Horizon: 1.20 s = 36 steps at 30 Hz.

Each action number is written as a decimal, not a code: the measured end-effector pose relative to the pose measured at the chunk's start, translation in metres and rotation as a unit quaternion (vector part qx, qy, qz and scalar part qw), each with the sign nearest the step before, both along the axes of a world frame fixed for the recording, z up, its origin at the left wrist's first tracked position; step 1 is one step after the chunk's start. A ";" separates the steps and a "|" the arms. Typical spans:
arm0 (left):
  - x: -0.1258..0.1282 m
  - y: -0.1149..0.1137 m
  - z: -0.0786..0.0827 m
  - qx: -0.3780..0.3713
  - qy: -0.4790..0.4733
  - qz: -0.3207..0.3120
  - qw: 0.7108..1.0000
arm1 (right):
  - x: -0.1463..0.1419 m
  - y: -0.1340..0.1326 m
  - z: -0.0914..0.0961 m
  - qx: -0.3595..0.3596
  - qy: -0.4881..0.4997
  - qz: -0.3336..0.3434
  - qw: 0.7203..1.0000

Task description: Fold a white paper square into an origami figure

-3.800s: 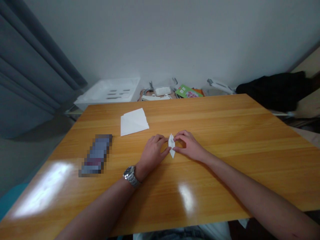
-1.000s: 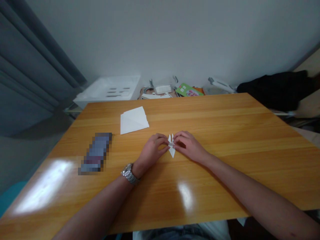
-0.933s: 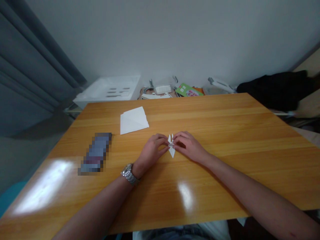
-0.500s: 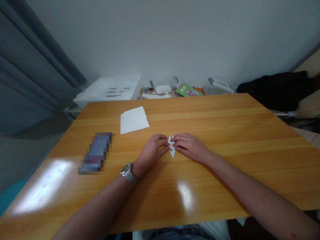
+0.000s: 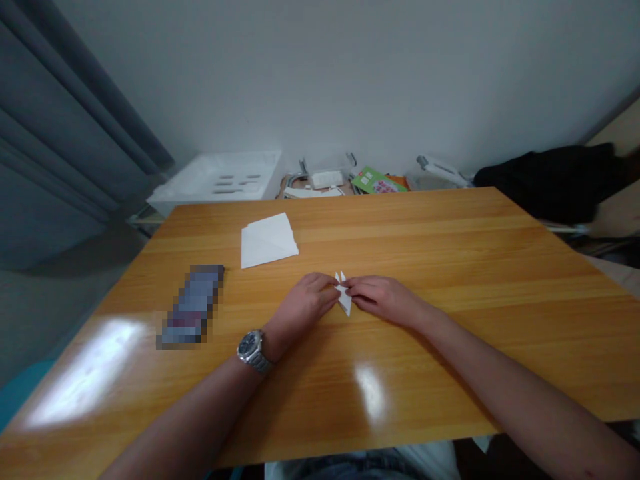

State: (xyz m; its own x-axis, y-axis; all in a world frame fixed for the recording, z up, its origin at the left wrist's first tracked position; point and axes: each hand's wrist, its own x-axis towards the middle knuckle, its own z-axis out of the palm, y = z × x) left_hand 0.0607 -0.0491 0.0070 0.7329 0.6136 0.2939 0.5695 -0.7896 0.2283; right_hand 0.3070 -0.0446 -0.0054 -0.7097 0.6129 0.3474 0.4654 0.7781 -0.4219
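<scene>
A small piece of folded white paper [image 5: 345,303] is between my two hands over the wooden table [image 5: 450,267]. It has two narrow points at its far end and one point towards me. My left hand [image 5: 307,300], below a metal wristwatch, grips the left side with its fingers closed. From the right, my right hand [image 5: 380,298] pinches the other side, fingers bent together. My fingertips cover part of the paper's middle.
Several white paper sheets [image 5: 269,241] lie farther back, left of my hands. A blurred-out phone-like object [image 5: 193,307] rests on the left of the table. Behind the far edge are a white foam tray [image 5: 215,177], a green booklet [image 5: 377,181] and a black cloth [image 5: 550,180].
The folded paper has turned slightly, its near point shifting right and its far points left. Both hands have moved a little nearer to me, still on the paper.
</scene>
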 end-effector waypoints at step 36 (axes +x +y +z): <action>0.003 -0.024 0.021 0.026 0.085 0.037 0.995 | 0.005 -0.009 0.013 0.012 -0.077 -0.020 0.997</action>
